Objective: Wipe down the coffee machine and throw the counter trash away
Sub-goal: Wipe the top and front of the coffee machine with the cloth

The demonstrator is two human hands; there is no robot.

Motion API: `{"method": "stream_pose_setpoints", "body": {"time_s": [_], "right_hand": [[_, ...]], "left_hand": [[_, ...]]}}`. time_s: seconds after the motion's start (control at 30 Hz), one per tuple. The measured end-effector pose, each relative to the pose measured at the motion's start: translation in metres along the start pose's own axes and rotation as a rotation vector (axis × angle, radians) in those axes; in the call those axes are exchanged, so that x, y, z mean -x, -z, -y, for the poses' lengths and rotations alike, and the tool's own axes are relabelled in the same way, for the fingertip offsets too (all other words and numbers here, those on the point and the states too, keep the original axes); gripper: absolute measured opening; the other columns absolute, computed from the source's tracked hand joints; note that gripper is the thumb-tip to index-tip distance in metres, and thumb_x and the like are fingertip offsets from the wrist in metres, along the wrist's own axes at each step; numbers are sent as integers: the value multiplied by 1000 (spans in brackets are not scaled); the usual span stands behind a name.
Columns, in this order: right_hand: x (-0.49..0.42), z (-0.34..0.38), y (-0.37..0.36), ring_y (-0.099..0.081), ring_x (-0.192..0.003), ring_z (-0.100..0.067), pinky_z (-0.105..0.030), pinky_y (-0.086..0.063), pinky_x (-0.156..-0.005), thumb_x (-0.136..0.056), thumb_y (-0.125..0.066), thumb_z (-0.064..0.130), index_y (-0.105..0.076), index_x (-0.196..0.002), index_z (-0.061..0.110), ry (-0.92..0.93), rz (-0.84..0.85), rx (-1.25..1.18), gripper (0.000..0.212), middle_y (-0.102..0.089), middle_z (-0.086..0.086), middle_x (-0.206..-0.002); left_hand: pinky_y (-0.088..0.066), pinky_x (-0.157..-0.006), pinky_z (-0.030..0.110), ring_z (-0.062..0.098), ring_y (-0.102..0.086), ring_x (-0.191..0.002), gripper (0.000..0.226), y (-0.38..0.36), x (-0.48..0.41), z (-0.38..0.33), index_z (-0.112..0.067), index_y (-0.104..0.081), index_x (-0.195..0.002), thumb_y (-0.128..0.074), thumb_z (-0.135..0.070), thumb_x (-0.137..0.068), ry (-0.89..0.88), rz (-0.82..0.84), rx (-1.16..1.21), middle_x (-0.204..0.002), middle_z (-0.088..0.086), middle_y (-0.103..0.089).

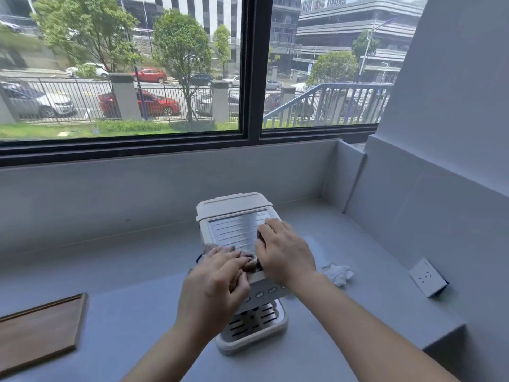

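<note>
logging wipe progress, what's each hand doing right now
left hand: fingers curled, gripping the cloth
right hand: resting over the cloth on the coffee machine; grip cannot be told

I see the coffee machine (239, 230) standing mid-frame as the main block. Its top is taken up by the left hand (214, 288), which grips a bunched cloth (248, 261), and the right hand (283, 252) resting beside it. Left of the machine, the counter (124, 271) lies open as far as the wooden tray (41, 326) at the lower left edge. On the right, a crumpled tissue (338, 272) lies near the machine and a socket block (427, 277) stands farther out; I could pass a hand between them. Behind the machine, a bare strip runs to the low back wall (110, 194). The side wall (413, 216) closes the right.
</note>
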State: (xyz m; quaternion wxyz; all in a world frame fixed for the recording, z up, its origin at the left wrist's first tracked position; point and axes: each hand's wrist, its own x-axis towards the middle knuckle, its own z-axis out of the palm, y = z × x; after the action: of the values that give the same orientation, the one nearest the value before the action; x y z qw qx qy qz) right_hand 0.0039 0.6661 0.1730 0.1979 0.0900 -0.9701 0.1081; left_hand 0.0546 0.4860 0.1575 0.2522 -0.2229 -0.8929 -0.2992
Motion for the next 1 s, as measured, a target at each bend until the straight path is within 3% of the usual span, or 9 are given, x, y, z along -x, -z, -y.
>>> {"method": "stream_pose_setpoints", "body": {"time_s": [0.27, 0.47, 0.57, 0.63, 0.73, 0.8, 0.87, 1.0], "right_hand": [[-2, -4, -1, -50, -107, -18, -33, -43, -79, -96, -41, 29, -59, -99, 20, -53, -7, -80, 20, -58, 5, -113], [-4, -9, -7, -51, -107, -20, -33, -45, -76, -98, -38, 30, -61, -97, 21, -61, -30, -138, 25, -59, 6, -113], [-4, -12, -6, -53, -106, -20, -33, -42, -76, -99, -38, 29, -63, -98, 22, -54, -8, -219, 25, -60, 7, -112], [-7, -16, 0, -56, -104, -20, -32, -40, -75, -100, -41, 26, -66, -100, 22, -107, -7, -390, 25, -64, 7, -110], [-6, -33, 16, -63, -102, -17, -30, -46, -84, -98, -48, 14, -72, -102, 19, -309, -42, -996, 25, -72, 4, -107], [8, -52, 24, -67, -96, -14, -28, -51, -82, -95, -50, 7, -74, -95, 19, -436, -108, -1253, 27, -75, 5, -96], [31, -74, 24, -67, -97, -14, -24, -52, -82, -94, -50, 3, -75, -92, 18, -522, -170, -1324, 29, -75, 4, -93], [65, -101, 15, -67, -101, -28, -35, -52, -89, -93, -47, -5, -75, -90, 14, -625, -142, -1385, 33, -75, -8, -95]], "left_hand": [[-47, -96, 30, 15, -65, -99, 22, 2, -19, -14, -24, -72, -94, -53, -23, -83, 5, -18, -145, -102, -11, -73], [-42, -92, 33, 21, -70, -97, 22, -23, 8, -34, -18, -74, -97, -57, -20, -83, -120, -240, -411, -99, -1, -76], [-53, -89, 38, 23, -72, -97, 24, -36, 5, -54, -13, -75, -94, -54, -18, -86, -119, -253, -480, -98, 2, -77], [-57, -84, 39, 25, -72, -94, 23, -43, -5, -67, -12, -73, -90, -51, -19, -90, -92, -198, -484, -93, 3, -76], [-57, -75, 37, 26, -70, -82, 26, -53, -25, -84, -14, -68, -83, -48, -27, -94, -20, -82, -457, -84, 3, -73], [-55, -72, 37, 27, -68, -78, 25, -63, -36, -96, -14, -67, -82, -49, -29, -92, 21, -10, -453, -82, 3, -72], [-55, -69, 36, 26, -67, -76, 18, -74, -46, -107, -15, -69, -84, -55, -25, -87, 43, 25, -443, -83, 2, -73], [-51, -66, 33, 25, -64, -74, 20, -93, -64, -122, -15, -67, -81, -51, -25, -82, 10, 131, -502, -79, 4, -70]]}}
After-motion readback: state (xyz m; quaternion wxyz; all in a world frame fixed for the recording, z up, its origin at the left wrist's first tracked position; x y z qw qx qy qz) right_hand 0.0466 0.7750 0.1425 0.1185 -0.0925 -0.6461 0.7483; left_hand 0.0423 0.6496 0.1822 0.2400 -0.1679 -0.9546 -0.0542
